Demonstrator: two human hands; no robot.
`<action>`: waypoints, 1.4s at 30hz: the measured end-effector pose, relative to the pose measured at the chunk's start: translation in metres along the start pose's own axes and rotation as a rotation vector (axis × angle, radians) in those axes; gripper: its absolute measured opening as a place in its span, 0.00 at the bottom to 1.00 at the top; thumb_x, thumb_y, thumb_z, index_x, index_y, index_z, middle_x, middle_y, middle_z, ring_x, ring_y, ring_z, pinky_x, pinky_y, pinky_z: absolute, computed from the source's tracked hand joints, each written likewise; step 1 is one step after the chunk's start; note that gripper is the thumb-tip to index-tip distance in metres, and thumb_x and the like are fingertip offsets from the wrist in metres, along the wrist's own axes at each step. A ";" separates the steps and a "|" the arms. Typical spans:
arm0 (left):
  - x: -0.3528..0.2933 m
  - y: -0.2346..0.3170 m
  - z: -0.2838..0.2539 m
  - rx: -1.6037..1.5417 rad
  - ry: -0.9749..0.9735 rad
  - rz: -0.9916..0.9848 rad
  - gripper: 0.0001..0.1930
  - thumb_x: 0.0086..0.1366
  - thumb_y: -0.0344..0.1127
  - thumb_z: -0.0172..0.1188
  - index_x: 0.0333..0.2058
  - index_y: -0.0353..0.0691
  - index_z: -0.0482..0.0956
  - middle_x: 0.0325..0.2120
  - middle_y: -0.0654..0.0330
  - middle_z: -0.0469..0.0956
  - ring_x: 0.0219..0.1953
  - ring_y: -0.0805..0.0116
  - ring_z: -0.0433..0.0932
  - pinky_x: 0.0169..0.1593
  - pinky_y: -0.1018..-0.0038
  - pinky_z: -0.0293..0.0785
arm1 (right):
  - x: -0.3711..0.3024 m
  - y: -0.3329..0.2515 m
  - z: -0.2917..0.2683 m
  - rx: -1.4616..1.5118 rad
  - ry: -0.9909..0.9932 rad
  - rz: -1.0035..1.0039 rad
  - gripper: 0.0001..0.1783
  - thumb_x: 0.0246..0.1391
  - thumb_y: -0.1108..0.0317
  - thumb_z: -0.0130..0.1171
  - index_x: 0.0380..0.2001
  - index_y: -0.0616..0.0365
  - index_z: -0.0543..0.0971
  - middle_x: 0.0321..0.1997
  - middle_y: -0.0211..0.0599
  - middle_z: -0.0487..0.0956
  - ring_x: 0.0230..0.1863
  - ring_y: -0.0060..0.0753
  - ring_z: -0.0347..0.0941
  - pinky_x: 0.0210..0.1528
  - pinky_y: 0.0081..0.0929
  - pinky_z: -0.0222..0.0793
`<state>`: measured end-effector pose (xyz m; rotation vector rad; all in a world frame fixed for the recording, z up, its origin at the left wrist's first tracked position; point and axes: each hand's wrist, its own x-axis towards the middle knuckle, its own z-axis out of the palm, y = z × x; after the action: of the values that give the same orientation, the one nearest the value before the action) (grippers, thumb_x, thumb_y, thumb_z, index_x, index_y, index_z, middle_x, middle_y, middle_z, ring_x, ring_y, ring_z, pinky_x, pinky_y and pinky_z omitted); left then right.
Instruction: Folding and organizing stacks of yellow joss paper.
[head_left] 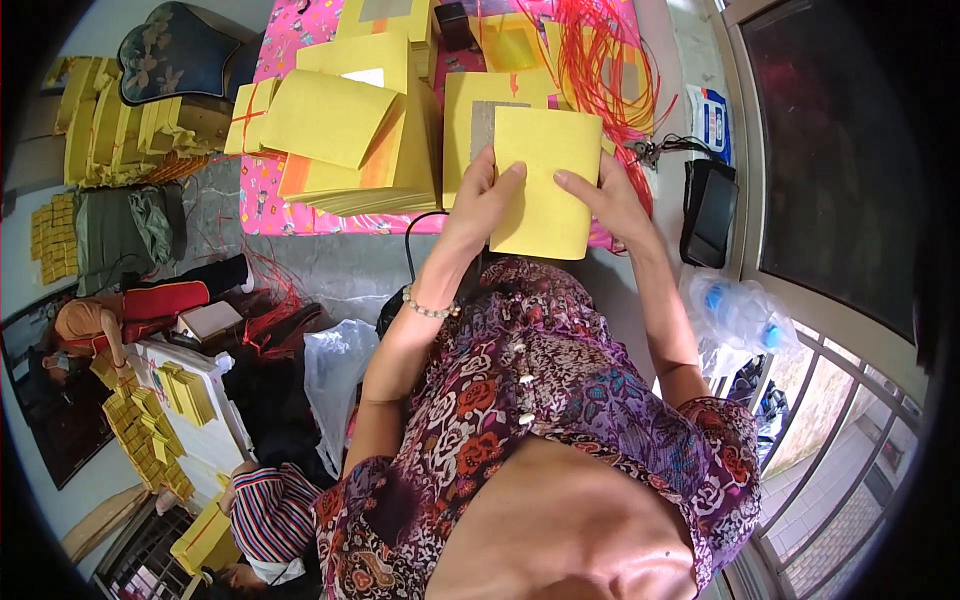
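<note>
Left hand [487,195] and right hand [610,205] are gripping a yellow paper piece [545,185] by its sides, thumbs angling inward, its long axis pointing forward above the pink surface [258,195]'s near edge.

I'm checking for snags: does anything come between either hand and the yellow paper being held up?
Nothing visible does. The left hand and right hand both hold the yellow paper directly, thumbs on its face; the red strings lie beyond it.
</note>
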<state>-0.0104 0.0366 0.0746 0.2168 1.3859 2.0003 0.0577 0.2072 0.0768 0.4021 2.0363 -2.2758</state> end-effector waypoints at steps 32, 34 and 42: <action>-0.001 -0.020 0.004 0.186 0.096 0.276 0.16 0.68 0.29 0.45 0.53 0.33 0.61 0.43 0.57 0.72 0.44 0.75 0.69 0.49 0.77 0.66 | 0.015 0.010 -0.003 0.118 0.048 -0.160 0.20 0.56 0.72 0.57 0.51 0.64 0.68 0.47 0.35 0.75 0.47 0.21 0.71 0.50 0.22 0.68; -0.002 -0.020 0.004 0.196 0.099 0.292 0.16 0.68 0.29 0.45 0.53 0.33 0.61 0.43 0.58 0.72 0.44 0.75 0.70 0.48 0.77 0.67 | 0.014 0.009 -0.005 0.088 0.037 -0.167 0.20 0.56 0.72 0.57 0.51 0.65 0.68 0.47 0.34 0.75 0.47 0.21 0.71 0.50 0.22 0.68; 0.000 -0.022 0.000 0.135 0.082 0.263 0.16 0.67 0.28 0.46 0.53 0.33 0.63 0.45 0.59 0.72 0.46 0.75 0.69 0.50 0.78 0.65 | 0.015 0.004 -0.007 0.041 0.109 -0.195 0.14 0.59 0.67 0.54 0.44 0.66 0.75 0.37 0.29 0.78 0.37 0.16 0.73 0.39 0.16 0.69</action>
<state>-0.0012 0.0409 0.0548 0.3993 1.6166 2.1485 0.0448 0.2154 0.0691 0.3512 2.1724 -2.4617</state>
